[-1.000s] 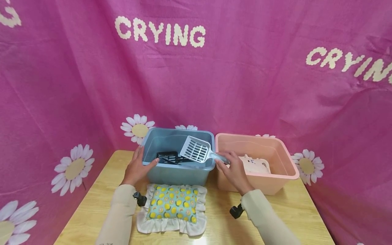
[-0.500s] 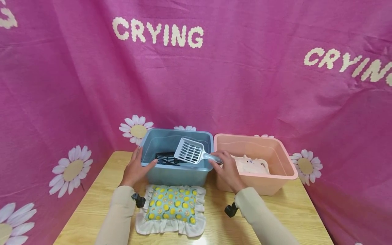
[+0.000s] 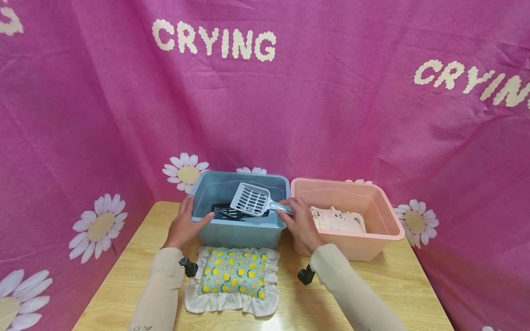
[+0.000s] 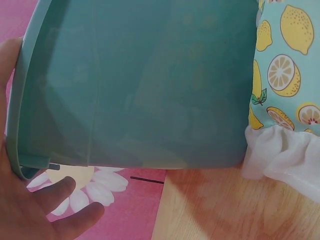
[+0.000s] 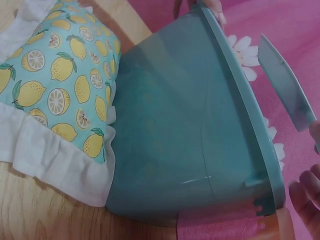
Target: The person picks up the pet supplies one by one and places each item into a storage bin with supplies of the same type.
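Note:
My right hand [image 3: 303,224] holds a light grey slotted litter scoop [image 3: 250,199] by its handle, over the blue bin [image 3: 244,235]. Its head points left above the rim; in the right wrist view the scoop [image 5: 285,82] shows edge-on beyond the bin wall. Dark slotted scoops [image 3: 221,212] lie inside the bin, partly overlapped by the grey one. At the bin's front left corner rests my left hand [image 3: 183,227], thumb along the front rim and fingers spread by the left side. In the left wrist view, fingertips [image 4: 82,217] stretch past the corner.
A peach bin [image 3: 356,246] stands right beside the blue one, with a cream item [image 3: 337,221] bearing a small face inside. In front lies a lemon-print cushion [image 3: 233,274] with white ruffles, on the wooden table [image 3: 112,294]. A pink curtain [image 3: 265,115] hangs behind.
The right hand has carried the litter scoop left, further over the blue bin. More of the cream item in the peach bin now shows. My left hand keeps its place at the corner.

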Tool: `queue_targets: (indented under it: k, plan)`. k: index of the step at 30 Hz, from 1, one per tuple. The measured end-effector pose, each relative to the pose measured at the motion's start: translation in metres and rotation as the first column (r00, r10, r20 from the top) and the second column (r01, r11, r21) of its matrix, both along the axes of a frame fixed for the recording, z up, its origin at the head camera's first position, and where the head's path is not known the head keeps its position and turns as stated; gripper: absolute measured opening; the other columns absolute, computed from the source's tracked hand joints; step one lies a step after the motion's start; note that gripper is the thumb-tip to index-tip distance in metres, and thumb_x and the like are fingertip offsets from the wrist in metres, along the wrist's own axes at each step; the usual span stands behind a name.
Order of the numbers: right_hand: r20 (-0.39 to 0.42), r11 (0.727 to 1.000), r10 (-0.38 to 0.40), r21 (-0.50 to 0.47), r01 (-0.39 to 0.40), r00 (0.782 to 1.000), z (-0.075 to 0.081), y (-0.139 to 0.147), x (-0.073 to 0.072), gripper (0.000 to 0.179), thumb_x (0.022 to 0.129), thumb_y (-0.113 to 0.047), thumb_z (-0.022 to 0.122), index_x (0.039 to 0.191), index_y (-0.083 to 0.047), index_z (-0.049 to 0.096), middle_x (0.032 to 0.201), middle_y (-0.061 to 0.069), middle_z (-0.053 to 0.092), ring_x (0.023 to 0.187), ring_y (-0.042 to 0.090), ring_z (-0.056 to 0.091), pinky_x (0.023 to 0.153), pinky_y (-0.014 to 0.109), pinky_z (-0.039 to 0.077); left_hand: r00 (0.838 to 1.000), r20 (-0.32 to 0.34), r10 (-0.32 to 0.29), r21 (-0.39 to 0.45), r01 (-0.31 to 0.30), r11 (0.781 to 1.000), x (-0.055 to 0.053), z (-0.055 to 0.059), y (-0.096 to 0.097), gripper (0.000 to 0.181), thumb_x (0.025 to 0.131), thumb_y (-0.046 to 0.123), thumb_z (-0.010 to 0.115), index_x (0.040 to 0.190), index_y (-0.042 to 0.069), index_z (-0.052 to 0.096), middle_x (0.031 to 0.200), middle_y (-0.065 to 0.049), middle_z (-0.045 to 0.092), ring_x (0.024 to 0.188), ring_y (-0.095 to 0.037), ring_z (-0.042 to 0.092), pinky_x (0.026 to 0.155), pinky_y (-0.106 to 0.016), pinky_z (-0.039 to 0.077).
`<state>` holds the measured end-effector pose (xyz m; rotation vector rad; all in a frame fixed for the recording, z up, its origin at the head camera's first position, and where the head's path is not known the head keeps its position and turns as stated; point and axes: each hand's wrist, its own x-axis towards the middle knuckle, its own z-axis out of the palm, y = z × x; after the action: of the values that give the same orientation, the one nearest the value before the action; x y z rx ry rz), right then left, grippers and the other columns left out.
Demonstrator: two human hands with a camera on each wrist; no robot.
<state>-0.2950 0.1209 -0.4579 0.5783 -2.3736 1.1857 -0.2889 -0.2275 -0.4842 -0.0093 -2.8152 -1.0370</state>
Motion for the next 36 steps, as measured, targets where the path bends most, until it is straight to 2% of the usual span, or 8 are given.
queue_targets:
  k: [3,9,17,24,30,36]
  plan:
    - [0.01,1.0,0.0,0.004,0.0,1.0,-0.001,-0.003,-0.002,0.022,0.087,-0.016,0.073,0.106,-0.006,0.069,0.101,0.009,0.059,0.092,0.02,0.058,0.077,0.032,0.057,1.0,0.006,0.004,0.001,-0.004,1.0,0.0,-0.002,0.0,0.104,0.082,0.071,0.055,0.156,0.012,0.012,0.161,-0.01,0.007,0.136,-0.043,0.032,0.103,-0.067,0.03]
    - [-0.023,0.999,-0.036,0.03,0.037,0.999,-0.004,-0.005,-0.008,0.021,0.087,-0.018,0.073,0.106,-0.009,0.069,0.098,0.005,0.059,0.088,0.018,0.058,0.074,0.032,0.055,1.0,0.016,-0.002,0.002,0.002,1.0,0.001,-0.004,0.002,0.103,0.083,0.07,0.055,0.156,0.012,0.011,0.162,-0.009,0.005,0.135,-0.043,0.034,0.104,-0.066,0.03]
    - [-0.033,0.998,-0.029,0.056,0.03,0.999,-0.006,-0.013,-0.017,0.022,0.087,-0.018,0.073,0.106,-0.008,0.07,0.099,0.007,0.06,0.092,0.021,0.058,0.081,0.037,0.051,1.0,0.01,0.008,-0.004,-0.008,1.0,0.002,0.001,0.002,0.102,0.084,0.069,0.055,0.156,0.011,0.012,0.161,-0.011,0.007,0.135,-0.045,0.033,0.103,-0.066,0.031]
    - [0.028,0.995,-0.036,0.092,0.033,0.999,-0.01,-0.019,-0.02,0.023,0.088,-0.022,0.072,0.107,-0.009,0.069,0.104,0.007,0.061,0.101,0.024,0.056,0.092,0.04,0.047,1.0,0.008,0.009,0.015,-0.009,1.0,0.002,-0.001,0.0,0.102,0.083,0.068,0.056,0.156,0.012,0.012,0.161,-0.01,0.007,0.136,-0.043,0.032,0.103,-0.066,0.031]
    - [0.096,0.988,-0.062,0.148,0.047,0.993,-0.017,-0.02,-0.014,0.024,0.089,-0.025,0.071,0.111,-0.014,0.069,0.111,0.004,0.058,0.106,0.022,0.05,0.094,0.04,0.046,1.0,0.015,0.007,0.0,-0.007,1.0,0.004,-0.007,0.0,0.102,0.083,0.067,0.057,0.155,0.011,0.013,0.161,-0.011,0.007,0.134,-0.044,0.034,0.102,-0.067,0.032]
    - [0.058,0.986,-0.063,0.156,0.053,0.996,-0.016,-0.02,-0.017,0.025,0.089,-0.026,0.071,0.111,-0.014,0.069,0.113,0.004,0.057,0.107,0.021,0.049,0.093,0.039,0.046,1.0,0.002,0.007,-0.002,-0.007,1.0,0.0,-0.003,0.001,0.103,0.083,0.069,0.056,0.156,0.012,0.013,0.161,-0.01,0.007,0.135,-0.043,0.034,0.102,-0.067,0.032]
